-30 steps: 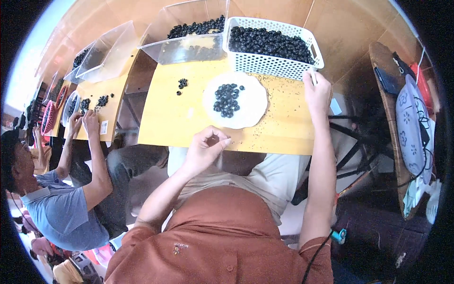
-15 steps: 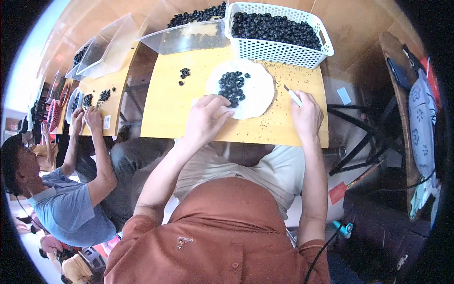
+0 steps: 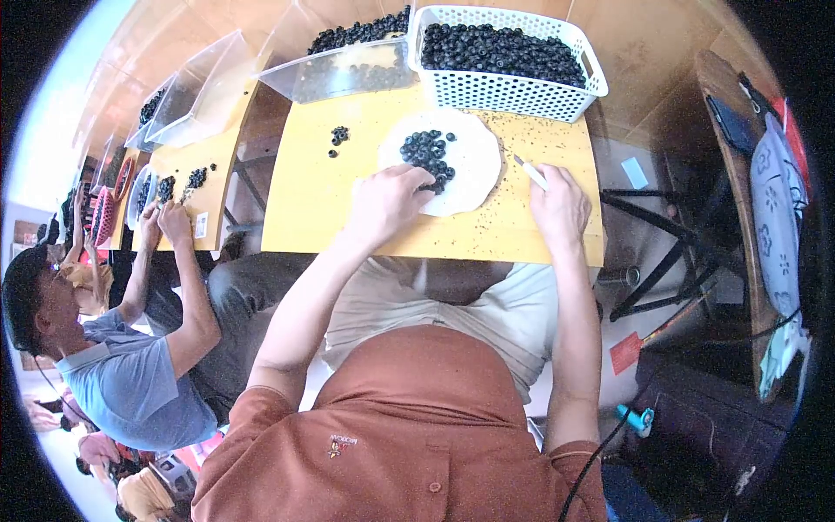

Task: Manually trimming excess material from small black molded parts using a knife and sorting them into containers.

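Note:
A white plate [image 3: 474, 178] with a wavy rim lies on the yellow table, with small dark round berry-like pieces [image 3: 424, 146] heaped on it. My left hand [image 3: 391, 198] reaches over the plate's near left side, its fingers drawn together at the heap's near edge; whatever they pinch is hidden. On the right, my right hand [image 3: 559, 205] grips a small knife [image 3: 532, 174] by its pale handle, the short dark blade pointing up and left. The knife is apart from the plate and the dark pieces.
A white perforated basket [image 3: 509, 94] full of dark pieces stands at the back, beside a clear bin [image 3: 357, 76]. A few loose pieces [image 3: 338, 136] lie left of the plate. Brown crumbs [image 3: 513, 209] litter the table [image 3: 304, 209]. Another person [image 3: 143, 374] works at the left.
My left hand has turned and edged slightly right, its fingertips further in among the pieces on the plate. My right hand still holds the knife, in nearly the same place.

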The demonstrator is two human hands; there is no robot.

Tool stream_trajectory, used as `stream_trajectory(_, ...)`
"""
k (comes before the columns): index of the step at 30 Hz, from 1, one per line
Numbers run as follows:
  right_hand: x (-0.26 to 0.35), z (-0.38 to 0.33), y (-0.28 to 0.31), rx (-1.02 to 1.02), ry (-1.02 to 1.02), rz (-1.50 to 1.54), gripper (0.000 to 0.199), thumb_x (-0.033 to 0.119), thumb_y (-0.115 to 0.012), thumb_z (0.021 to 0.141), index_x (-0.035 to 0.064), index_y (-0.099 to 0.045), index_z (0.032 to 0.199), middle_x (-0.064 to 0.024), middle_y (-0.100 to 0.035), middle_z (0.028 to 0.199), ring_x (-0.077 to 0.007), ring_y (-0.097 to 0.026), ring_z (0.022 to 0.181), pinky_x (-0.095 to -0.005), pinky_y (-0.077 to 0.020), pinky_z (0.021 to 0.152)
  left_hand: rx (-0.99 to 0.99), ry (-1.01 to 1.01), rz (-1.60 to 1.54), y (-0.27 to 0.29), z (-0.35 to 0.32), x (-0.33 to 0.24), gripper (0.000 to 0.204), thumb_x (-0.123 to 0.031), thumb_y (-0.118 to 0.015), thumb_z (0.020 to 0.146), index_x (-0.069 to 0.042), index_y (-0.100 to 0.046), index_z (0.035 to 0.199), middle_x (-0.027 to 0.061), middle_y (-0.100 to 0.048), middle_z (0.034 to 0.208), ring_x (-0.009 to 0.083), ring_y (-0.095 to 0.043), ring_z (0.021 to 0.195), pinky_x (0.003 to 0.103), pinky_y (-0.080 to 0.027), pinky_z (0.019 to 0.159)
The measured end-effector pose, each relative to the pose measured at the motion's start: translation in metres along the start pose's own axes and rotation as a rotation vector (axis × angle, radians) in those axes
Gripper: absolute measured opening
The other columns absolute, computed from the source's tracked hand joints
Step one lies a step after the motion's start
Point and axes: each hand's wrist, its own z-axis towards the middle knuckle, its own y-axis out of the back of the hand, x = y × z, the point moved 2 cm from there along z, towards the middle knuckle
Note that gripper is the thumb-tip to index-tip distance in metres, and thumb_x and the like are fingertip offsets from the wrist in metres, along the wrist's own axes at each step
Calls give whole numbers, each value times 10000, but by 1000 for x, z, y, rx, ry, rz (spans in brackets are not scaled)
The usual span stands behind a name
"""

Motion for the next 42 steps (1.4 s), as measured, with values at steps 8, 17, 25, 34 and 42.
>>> stream_trajectory(8, 2, -1, 2, -27, 14, 19, 150, 188, -640, 901, 104, -700, 1010, -131, -699, 978, -371, -679, 879, -473, -534, 760, -6, -26, -45, 2, -1, 2, 138, -105, -750, 824, -52, -697, 940, 129, -692, 878, 309, -699, 776, 380, -554, 692)
stream_trajectory(17, 0, 2, 1, 6, 17, 4, 190, 198, -625, 907, 78, -695, 1037, -144, -699, 994, -374, -683, 888, -482, -538, 772, -71, 82, -422, 3, -5, 3, 171, -20, -769, 830, -14, -696, 984, 78, -716, 929, 155, -704, 812, 285, -575, 746)
stream_trajectory(25, 5, 3, 4, 15, -26, -12, 180, 157, -634, 889, 75, -704, 1033, -147, -706, 989, -371, -684, 885, -466, -539, 770, -29, 191, -726, 9, 3, -7, 217, 3, -748, 855, -11, -726, 1071, 45, -697, 1136, 94, -659, 945, 238, -553, 832)
stream_trajectory(34, 4, 2, 2, -47, -9, 23, 176, 160, -661, 878, 82, -707, 1029, -130, -708, 998, -365, -688, 877, -459, -542, 755, 106, 178, -940, 2, 12, -7, 161, -10, -709, 902, -5, -716, 1063, 70, -695, 1141, 112, -641, 975, 257, -524, 862)
stream_trajectory(42, 9, 5, 1, 3, -31, -48, 152, 156, -659, 894, 73, -704, 1014, -126, -708, 969, -354, -690, 841, -440, -541, 721, 150, 264, -1399, -2, 15, 2, 197, 13, -690, 914, -7, -710, 1109, 72, -717, 1096, 114, -671, 959, 261, -554, 850)
